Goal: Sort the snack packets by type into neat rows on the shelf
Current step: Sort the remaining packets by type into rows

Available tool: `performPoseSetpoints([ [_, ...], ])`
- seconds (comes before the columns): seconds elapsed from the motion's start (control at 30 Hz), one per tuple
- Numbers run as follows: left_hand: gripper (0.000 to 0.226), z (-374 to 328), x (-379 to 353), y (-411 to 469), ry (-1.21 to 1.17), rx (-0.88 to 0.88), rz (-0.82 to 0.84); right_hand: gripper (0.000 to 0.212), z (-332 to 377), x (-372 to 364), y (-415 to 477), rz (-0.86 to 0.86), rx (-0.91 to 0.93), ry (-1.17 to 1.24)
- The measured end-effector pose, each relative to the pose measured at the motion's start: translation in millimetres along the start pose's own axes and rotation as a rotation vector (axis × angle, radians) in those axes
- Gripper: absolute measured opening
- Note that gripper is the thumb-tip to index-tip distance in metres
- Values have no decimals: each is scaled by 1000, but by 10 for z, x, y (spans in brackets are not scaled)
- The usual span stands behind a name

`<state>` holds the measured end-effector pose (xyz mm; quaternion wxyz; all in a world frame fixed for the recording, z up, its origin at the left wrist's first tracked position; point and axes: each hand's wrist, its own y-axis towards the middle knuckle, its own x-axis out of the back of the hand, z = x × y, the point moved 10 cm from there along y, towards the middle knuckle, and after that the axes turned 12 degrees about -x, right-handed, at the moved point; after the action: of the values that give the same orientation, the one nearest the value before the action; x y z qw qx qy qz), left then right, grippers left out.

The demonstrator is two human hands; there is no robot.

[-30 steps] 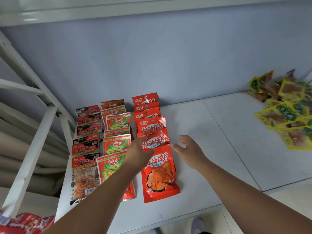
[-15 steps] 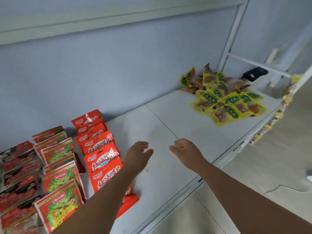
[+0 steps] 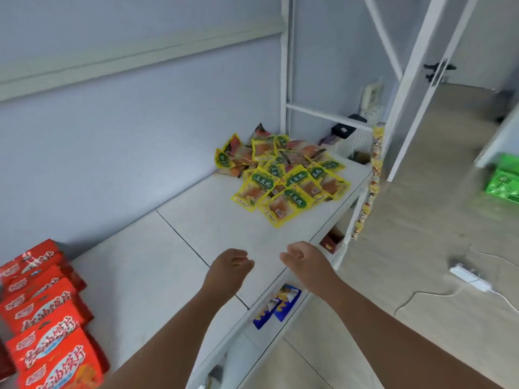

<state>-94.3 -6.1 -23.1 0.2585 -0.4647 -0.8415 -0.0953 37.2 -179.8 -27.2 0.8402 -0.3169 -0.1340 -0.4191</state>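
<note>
The left hand (image 3: 229,266) and right hand (image 3: 304,259) hover near the front edge of the white shelf (image 3: 196,220), fingers loosely curled, holding nothing. Beyond them, at the far right end, lies a jumbled pile of yellow packets (image 3: 283,178) with green labels reading 土豆丝. Well apart at the left, an overlapping row of red packets (image 3: 42,318) reads 红油馍片, and blue packets (image 3: 278,304) show on the tier below.

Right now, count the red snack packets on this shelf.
6 red packets, overlapping in one row on the shelf at the lower left of the view, running back to front. The frame crops the row, so more may be hidden.
</note>
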Motion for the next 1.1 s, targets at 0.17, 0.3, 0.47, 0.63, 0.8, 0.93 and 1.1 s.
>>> performPoseSetpoints([
  [0.17,33,-180,-503,211,4,28,36,42,-329,400,196,1,-40,50],
  [0.3,31,-225,-737,355,28,46,71,41,-537,551,344,4,-94,46],
  [0.47,28,-224,-789,716,35,47,66,38,-556,580,647,33,-123,41],
  [0.63,34,-281,-761,1289,23,24,65,40,-351,739,1089,50,-136,31],
  [0.8,38,-381,-775,1951,19,-47,46,38,-150,1064,1647,-5,-150,-10],
  [0.93,54,-334,-836,2347,197,-101,107,33,-35,1178,2041,-65,-173,-23],
  [1.1,78,-256,-1007,2595,409,-125,277,37,30,1156,2403,-54,-164,-67],
])
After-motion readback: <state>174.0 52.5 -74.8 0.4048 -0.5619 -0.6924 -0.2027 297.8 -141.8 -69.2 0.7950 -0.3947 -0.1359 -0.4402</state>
